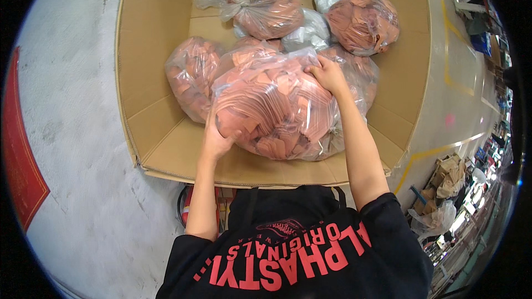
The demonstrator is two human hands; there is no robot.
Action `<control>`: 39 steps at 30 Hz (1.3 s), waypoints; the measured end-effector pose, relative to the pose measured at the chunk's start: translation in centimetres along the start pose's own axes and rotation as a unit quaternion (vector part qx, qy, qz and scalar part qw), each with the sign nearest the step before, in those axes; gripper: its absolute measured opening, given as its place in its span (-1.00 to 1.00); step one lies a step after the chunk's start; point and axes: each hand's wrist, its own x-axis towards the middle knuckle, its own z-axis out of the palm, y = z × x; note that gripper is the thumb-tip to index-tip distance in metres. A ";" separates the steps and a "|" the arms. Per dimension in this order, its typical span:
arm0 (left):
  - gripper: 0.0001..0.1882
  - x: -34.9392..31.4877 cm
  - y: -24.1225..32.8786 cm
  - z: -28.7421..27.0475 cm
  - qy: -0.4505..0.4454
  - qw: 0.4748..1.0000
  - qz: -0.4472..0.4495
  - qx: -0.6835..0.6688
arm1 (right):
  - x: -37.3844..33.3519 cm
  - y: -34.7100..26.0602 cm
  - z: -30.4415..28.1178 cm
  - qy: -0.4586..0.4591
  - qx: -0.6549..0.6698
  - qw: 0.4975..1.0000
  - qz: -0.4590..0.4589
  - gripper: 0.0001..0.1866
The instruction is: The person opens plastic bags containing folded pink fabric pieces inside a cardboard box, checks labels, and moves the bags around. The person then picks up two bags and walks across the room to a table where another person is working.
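Observation:
A large clear plastic bag (pixel 271 105) full of thin salmon-orange cut pieces, many in curved stacks, sits at the near side of a big cardboard box (pixel 160 135). My left hand (pixel 218 139) grips its lower left side, the thumb lying on the front and the other fingers partly hidden. At the upper right of this bag, my right hand (pixel 329 75) is closed on the plastic. Another bag of orange pieces (pixel 194 72) rests just to the left, and more orange shows behind and to the right of the held bag.
Farther back in the box lie a knotted bag of orange pieces (pixel 266 8), a rounder orange bag (pixel 364 21) and several bags of pale material (pixel 308 32). Cardboard walls surround them. Yellow lines (pixel 443 149) mark the floor at right; a red panel (pixel 25 155) stands far left.

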 end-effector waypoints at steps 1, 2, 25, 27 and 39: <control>0.14 0.1 0.3 1.1 0.027 0.995 -0.029 -0.092 | 0.7 -0.3 -0.2 0.005 -0.006 1.000 -0.001 -0.41; 0.12 0.3 0.5 1.3 0.051 0.996 -0.055 -0.054 | 1.2 -0.6 -0.4 0.008 -0.012 1.000 -0.002 -0.40; -0.13 3.7 -1.5 0.8 0.026 0.911 -0.225 -0.344 | -6.1 7.3 7.9 0.150 0.644 0.735 0.148 -0.17; -0.11 1.3 -2.3 3.4 0.025 0.943 -0.196 -0.267 | -5.2 6.6 6.7 0.122 0.740 0.646 0.143 -0.24; -0.29 -1.8 4.8 0.6 0.121 0.861 -0.345 -0.354 | -14.8 -4.4 0.8 0.055 0.666 0.725 0.165 -0.46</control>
